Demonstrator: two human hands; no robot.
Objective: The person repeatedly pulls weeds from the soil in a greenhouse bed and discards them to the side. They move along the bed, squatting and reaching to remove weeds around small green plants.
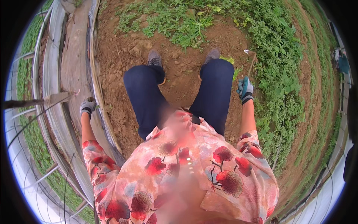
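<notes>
My right hand (pixel 245 87), in a grey and teal work glove, grips the handle of a small hand hoe (pixel 252 63). The hoe's head points away from me and has a bright tip. It is over the border between bare brown soil (pixel 179 70) and low green leafy plants (pixel 268 56). Off to my left, my left hand (pixel 88 105) is in a similar glove with its fingers curled. A little green shows at its edge, but whether the hand holds it is unclear. That hand is above a weathered wooden board (pixel 77 56).
Both shoes (pixel 154 58) stand on the soil, knees bent. Plastic sheeting (pixel 93 50) edges the board on the left, with pale rails (pixel 51 61) beyond. A wooden post (pixel 56 98) and a thin dark wire (pixel 33 119) are near my left hand. Plant rows (pixel 316 92) run along the right.
</notes>
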